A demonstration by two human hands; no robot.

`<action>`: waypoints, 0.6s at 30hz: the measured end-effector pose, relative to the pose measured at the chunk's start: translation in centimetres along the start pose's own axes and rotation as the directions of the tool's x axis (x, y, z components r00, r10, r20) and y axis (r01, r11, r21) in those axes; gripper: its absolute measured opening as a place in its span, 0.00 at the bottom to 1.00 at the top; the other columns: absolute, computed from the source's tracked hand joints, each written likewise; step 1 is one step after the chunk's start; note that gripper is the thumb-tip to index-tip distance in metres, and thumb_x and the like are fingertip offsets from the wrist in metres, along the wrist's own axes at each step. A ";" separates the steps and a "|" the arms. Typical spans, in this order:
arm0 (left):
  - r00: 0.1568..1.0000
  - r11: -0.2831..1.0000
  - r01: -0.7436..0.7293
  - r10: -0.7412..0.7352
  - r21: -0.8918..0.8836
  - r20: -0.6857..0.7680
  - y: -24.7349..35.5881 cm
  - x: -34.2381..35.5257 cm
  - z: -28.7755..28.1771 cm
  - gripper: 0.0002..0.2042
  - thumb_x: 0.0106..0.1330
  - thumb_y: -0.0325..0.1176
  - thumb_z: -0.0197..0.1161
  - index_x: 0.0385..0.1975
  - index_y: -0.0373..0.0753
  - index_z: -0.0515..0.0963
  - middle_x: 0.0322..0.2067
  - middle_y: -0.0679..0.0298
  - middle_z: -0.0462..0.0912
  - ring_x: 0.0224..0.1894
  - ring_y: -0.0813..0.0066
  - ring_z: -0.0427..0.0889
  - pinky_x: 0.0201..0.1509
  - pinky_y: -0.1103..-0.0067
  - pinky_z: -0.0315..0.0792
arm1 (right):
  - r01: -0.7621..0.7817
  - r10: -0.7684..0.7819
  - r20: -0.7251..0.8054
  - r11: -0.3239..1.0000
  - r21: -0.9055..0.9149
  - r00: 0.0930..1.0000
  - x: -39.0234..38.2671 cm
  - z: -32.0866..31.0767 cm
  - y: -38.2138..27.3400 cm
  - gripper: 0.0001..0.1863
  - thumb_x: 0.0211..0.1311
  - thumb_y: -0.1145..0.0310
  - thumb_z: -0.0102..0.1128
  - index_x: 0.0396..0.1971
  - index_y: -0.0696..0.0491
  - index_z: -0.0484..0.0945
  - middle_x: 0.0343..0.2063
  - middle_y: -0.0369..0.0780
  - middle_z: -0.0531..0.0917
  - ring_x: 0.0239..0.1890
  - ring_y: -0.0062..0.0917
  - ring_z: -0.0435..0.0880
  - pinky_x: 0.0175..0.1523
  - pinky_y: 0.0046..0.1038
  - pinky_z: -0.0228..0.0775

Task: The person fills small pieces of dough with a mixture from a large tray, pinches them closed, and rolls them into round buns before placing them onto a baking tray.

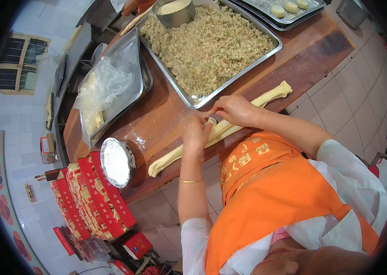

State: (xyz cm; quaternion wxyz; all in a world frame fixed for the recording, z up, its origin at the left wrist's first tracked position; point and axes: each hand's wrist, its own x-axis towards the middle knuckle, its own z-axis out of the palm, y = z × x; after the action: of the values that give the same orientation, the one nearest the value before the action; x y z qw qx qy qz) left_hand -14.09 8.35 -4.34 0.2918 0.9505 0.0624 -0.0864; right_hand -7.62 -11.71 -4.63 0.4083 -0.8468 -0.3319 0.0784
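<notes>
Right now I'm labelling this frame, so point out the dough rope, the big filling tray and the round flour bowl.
dough rope (273,94), head view, on its far right end.
filling tray (182,96), head view, on its near metal rim.
flour bowl (116,161), head view, on the white flour inside.
</notes>
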 end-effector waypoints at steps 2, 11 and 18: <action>0.998 0.999 -0.041 0.040 0.019 0.045 0.0 0.3 -0.5 0.13 0.59 0.36 0.68 0.36 0.34 0.76 0.31 0.50 0.82 0.36 0.51 0.81 0.40 0.64 0.74 | 0.004 -0.004 -0.006 0.999 0.041 1.000 0.0 -0.1 -0.3 0.09 0.61 0.69 0.61 0.38 0.57 0.82 0.35 0.47 0.83 0.39 0.44 0.83 0.44 0.40 0.75; 0.999 0.906 -0.032 0.021 -0.423 -0.031 3.2 -0.8 -0.4 0.08 0.60 0.26 0.68 0.33 0.37 0.73 0.35 0.60 0.79 0.39 0.73 0.78 0.43 0.74 0.75 | -0.099 0.029 0.144 0.858 0.504 0.989 -0.3 -1.2 -0.5 0.22 0.60 0.60 0.66 0.50 0.57 0.79 0.38 0.46 0.84 0.40 0.33 0.85 0.47 0.34 0.75; 0.948 0.792 -0.292 0.166 -0.536 -0.271 7.8 0.0 1.1 0.07 0.67 0.22 0.59 0.43 0.32 0.76 0.41 0.55 0.79 0.41 0.66 0.81 0.48 0.73 0.76 | -0.155 0.227 -0.162 0.916 0.369 0.960 -3.1 -7.8 3.3 0.11 0.61 0.67 0.63 0.41 0.55 0.82 0.34 0.41 0.86 0.38 0.25 0.85 0.45 0.29 0.76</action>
State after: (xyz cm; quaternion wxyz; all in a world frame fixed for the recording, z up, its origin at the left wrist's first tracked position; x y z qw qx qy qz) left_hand -12.88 1.31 -1.04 0.5625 0.8236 -0.0002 0.0731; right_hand -5.26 -20.10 -2.39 0.5752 -0.7917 -0.1848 0.0903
